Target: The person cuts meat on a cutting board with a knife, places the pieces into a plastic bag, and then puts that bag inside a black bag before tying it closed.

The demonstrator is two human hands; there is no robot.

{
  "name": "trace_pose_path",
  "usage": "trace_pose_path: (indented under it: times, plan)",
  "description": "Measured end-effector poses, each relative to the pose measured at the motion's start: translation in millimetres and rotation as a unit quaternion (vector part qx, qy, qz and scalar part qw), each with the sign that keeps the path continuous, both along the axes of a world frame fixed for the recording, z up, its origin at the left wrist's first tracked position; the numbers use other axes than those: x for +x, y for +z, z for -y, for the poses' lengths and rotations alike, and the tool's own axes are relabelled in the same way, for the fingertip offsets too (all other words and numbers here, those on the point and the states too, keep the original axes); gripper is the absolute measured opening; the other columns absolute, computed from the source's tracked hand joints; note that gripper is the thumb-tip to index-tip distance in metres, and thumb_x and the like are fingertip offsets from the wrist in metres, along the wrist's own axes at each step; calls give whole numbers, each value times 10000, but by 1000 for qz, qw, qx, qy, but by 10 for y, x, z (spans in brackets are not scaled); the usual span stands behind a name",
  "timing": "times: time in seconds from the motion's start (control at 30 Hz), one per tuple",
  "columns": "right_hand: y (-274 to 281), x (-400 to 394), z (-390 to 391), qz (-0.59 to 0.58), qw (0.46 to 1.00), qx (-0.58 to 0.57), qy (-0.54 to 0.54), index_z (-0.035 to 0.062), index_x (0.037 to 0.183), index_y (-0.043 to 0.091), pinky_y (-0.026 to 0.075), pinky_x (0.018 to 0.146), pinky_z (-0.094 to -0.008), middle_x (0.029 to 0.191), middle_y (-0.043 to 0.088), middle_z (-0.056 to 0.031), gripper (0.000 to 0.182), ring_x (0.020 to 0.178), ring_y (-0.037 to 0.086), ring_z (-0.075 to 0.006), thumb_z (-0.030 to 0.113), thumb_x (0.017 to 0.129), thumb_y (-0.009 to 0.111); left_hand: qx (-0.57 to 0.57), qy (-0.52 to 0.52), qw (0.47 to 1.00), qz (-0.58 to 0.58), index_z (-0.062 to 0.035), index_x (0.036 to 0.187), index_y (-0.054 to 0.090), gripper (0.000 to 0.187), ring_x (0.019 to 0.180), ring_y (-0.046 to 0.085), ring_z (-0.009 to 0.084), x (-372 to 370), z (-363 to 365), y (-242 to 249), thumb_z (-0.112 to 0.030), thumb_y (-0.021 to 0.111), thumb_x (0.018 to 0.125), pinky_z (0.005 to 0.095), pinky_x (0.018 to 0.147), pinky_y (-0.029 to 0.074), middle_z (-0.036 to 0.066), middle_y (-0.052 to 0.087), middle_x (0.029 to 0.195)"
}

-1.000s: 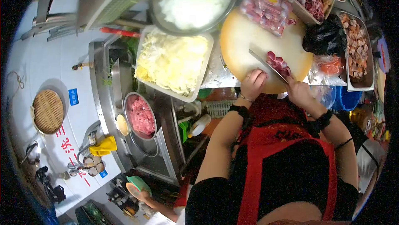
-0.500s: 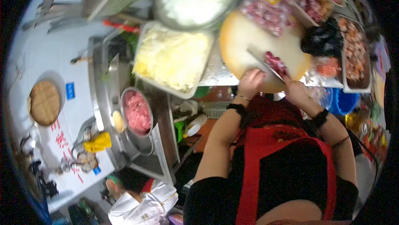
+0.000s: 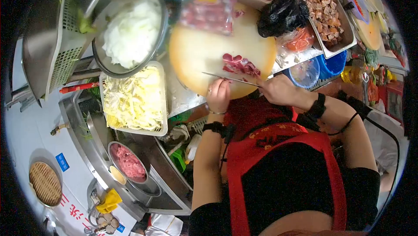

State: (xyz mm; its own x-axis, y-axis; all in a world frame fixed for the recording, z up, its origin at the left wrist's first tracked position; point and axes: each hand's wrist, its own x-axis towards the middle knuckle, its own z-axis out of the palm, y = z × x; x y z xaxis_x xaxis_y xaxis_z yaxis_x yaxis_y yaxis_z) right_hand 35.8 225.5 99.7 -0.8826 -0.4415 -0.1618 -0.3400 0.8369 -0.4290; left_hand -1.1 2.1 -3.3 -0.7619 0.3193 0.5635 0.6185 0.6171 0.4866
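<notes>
My right hand (image 3: 278,91) is closed around the handle of a kitchen knife (image 3: 233,78), whose blade lies across the near part of a round cutting board (image 3: 187,46). My left hand (image 3: 218,94) has its fingers curled together against the board, close to the blade's near side. A small bit of red meat shows at those fingertips; the rest of what they press is hidden. Beyond the blade lies a pile of sliced red meat (image 3: 241,64). At the board's far side rests a blurred clear bag of meat (image 3: 208,16).
Left of the board are a basin of white shreds (image 3: 133,33) and a basket of chopped cabbage (image 3: 135,101). On the right sit a black plastic bag (image 3: 285,11), a metal tray of meat chunks (image 3: 322,11) and a blue bucket (image 3: 333,64). A bowl of pink meat (image 3: 128,162) stands lower left.
The view has swung, so the board appears further left. My left hand stays beside the knife, and the right still grips it. The person in white at lower left is now mostly out of view.
</notes>
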Motion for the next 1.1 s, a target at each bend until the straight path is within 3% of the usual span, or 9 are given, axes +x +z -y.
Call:
trace_pose_path:
  times: [0.1,0.2,0.27,0.5,0.77,0.9,0.97,1.1]
  plan:
    - [-17,-19,17,17,1000,20,12,19,979,522,445,433,-412,499,524,-116,238,451,556,-292,167,794,546,5,-9,1000,24,-32,871,596,145,815,575,277,-1,11,10,-1,594,729,372,753,462,102,591,890]
    - [32,-53,64,-4,1000,11,1,31,1081,517,442,414,-396,491,518,-102,321,437,553,-276,155,786,544,2,-12,1000,26,-29,879,594,148,822,572,289,-11,17,32,-5,594,733,379,759,460,109,591,901]
    - [16,-78,95,0,999,47,4,134,1315,388,457,396,-398,535,564,-87,592,452,577,-257,160,748,558,6,-18,999,42,-27,882,595,148,828,567,301,-12,24,32,-12,599,735,384,759,460,114,590,904]
    - [-245,-180,270,3,999,33,3,111,1355,339,448,400,-390,497,523,-92,619,426,553,-259,146,772,545,-6,-7,999,37,-34,870,599,141,834,567,302,-2,16,15,-23,615,729,385,754,463,114,590,916]
    - [-55,-79,-9,63,998,2,-30,77,1080,510,466,440,-440,558,573,-125,333,499,593,-295,176,764,545,-4,-4,997,72,-34,852,591,111,798,573,296,18,23,11,-42,621,745,376,706,461,116,591,877]
    - [9,-56,-16,89,995,42,-18,93,1099,513,474,446,-426,547,567,-131,351,500,597,-298,162,756,539,-3,-5,998,66,-35,856,591,100,785,574,298,8,18,-10,-49,614,759,366,691,461,116,592,870]
    - [-2,-44,-9,40,999,-9,-1,28,980,527,460,442,-426,515,538,-127,249,470,567,-305,171,780,565,-2,-13,998,69,-38,854,592,90,785,574,292,5,32,-5,-50,610,766,364,686,461,107,593,868]
    - [6,-67,48,48,999,11,6,29,945,530,467,446,-423,523,546,-131,213,483,577,-304,159,778,554,-9,-6,998,60,-40,862,598,99,797,574,288,22,35,-10,-47,616,765,365,694,462,101,592,888]
